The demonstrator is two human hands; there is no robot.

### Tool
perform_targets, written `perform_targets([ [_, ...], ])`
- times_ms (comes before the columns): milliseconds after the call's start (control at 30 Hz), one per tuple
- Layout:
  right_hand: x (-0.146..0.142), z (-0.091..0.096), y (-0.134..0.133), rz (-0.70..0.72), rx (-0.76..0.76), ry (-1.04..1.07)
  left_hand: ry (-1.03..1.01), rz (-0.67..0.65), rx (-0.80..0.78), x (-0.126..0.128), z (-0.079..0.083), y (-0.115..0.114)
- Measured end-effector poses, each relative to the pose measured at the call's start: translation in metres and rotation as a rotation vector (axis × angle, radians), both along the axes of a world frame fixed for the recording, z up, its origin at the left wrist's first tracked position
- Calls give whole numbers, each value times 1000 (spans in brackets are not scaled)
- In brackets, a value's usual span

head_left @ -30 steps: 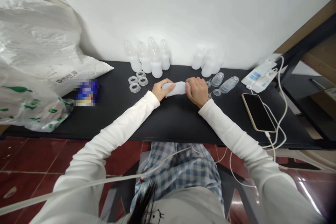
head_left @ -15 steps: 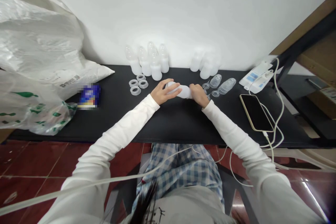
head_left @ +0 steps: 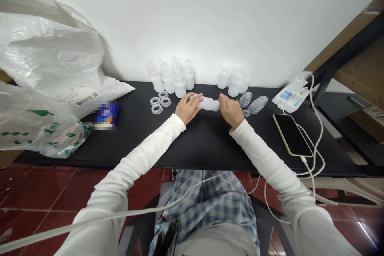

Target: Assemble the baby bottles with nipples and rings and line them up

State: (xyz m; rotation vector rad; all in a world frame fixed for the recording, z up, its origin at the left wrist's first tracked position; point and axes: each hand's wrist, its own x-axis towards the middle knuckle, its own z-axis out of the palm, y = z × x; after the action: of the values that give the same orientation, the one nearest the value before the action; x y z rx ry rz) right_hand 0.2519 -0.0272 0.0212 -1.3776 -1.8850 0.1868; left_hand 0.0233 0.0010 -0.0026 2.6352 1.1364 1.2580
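Observation:
My hands hold a frosted white plastic baby bottle (head_left: 207, 103) lying sideways above the black table (head_left: 204, 144). My left hand (head_left: 187, 108) wraps its left end. My right hand (head_left: 231, 111) grips its right end, hiding part of the bottle. Behind them, several frosted bottles with clear domed tops (head_left: 169, 78) stand upright. Several translucent collar rings (head_left: 157, 104) lie just beyond my left hand, and clear moulded bottle parts (head_left: 253, 103) lie to the right of my right hand.
More frosted bottles (head_left: 234, 82) stand against the white wall (head_left: 192, 16). A black phone (head_left: 291, 135) lies right, wired to a white power bank (head_left: 288, 96). Large plastic bags (head_left: 45, 56) and a blurred blue packet (head_left: 106, 115) sit left.
The bottle has turned from tilted to nearly level between my hands, and my right hand has shifted towards its far end. The whole scene sits lower in view as my head moved.

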Motion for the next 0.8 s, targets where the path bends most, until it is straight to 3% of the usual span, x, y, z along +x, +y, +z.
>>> perform_targets([
  [100, 6, 14, -3, -249, 95, -159, -72, 147, -127, 8, -7, 5],
  [167, 9, 17, -4, -344, 115, -265, -148, 207, -237, 17, -11, 11],
  [300, 9, 4, -7, -349, 104, -280, -276, 270, -357, 44, -9, 30],
  [400, 5, -4, -11, -362, 108, -315, -239, 377, -412, 66, -4, 48],
  [567, -2, 11, -21, -508, -135, -615, -233, 574, -346, 94, -2, 72],
  [800, -4, 20, -26, -493, -272, -768, -504, 535, -365, 109, -7, 93],
])
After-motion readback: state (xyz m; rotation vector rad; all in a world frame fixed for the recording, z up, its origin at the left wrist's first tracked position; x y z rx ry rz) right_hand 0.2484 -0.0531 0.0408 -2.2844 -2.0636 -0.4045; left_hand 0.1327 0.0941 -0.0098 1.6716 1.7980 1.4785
